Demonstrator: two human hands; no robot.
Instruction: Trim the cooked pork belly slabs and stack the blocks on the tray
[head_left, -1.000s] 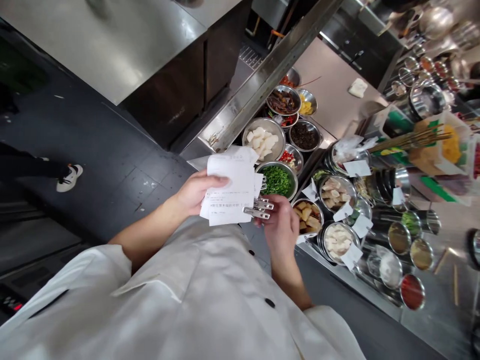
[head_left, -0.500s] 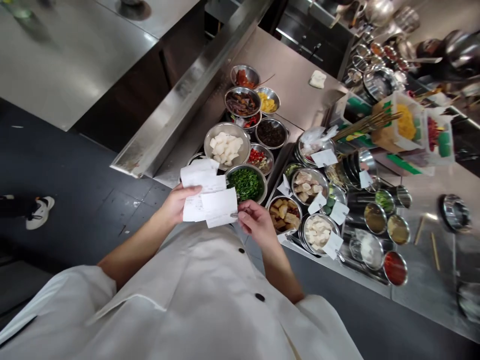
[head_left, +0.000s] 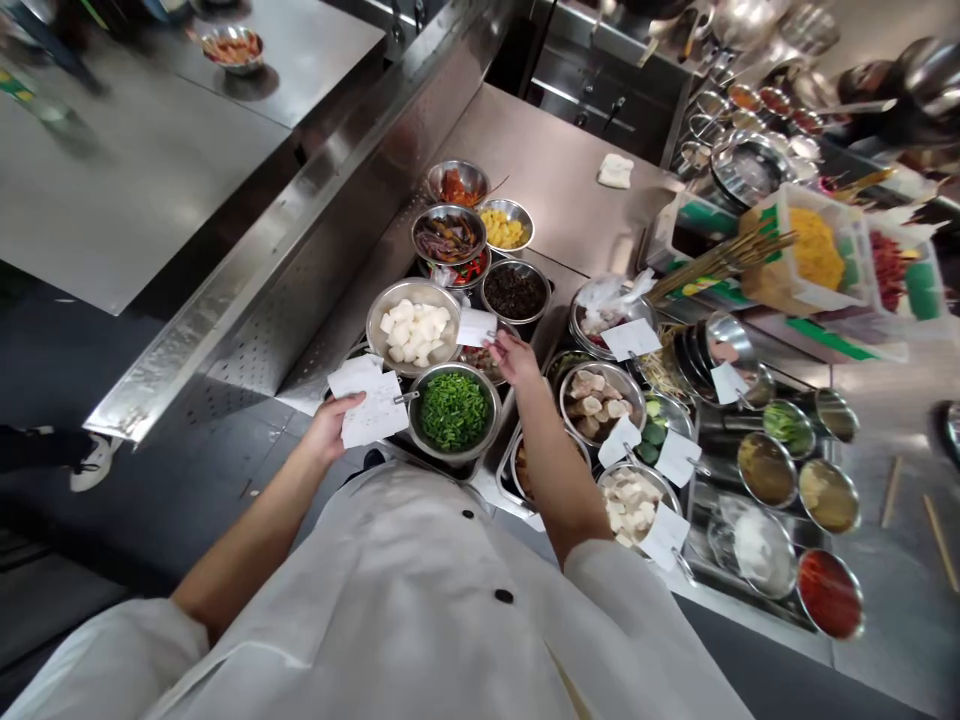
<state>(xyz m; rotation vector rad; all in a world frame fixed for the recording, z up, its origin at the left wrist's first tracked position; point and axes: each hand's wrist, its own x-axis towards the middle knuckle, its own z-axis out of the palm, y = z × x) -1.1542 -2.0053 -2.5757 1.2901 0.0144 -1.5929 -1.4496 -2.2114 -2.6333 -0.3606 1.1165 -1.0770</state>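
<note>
My left hand (head_left: 330, 428) is closed on a few overlapping white paper slips (head_left: 373, 408), with a metal clip at their right edge, left of the bowl of chopped greens (head_left: 454, 410). Pinched in my right hand (head_left: 512, 358) is a single white slip (head_left: 476, 328) with a small clip. That slip hangs over the space between the bowl of white chunks (head_left: 416, 333) and the bowl of dark pieces (head_left: 515, 290), partly hiding a bowl with red bits (head_left: 481, 360).
More bowls with paper slips (head_left: 677, 458) clipped on stand at the right, beside metal cups (head_left: 829, 495) and plastic tubs (head_left: 814, 250). A raised steel ledge (head_left: 247, 260) runs along the left. A shoe (head_left: 94, 463) shows on the floor at far left.
My right hand has moved up and away from my left hand, with one slip now in it. My left hand has shifted slightly left and down with the other slips. The view has shifted too.
</note>
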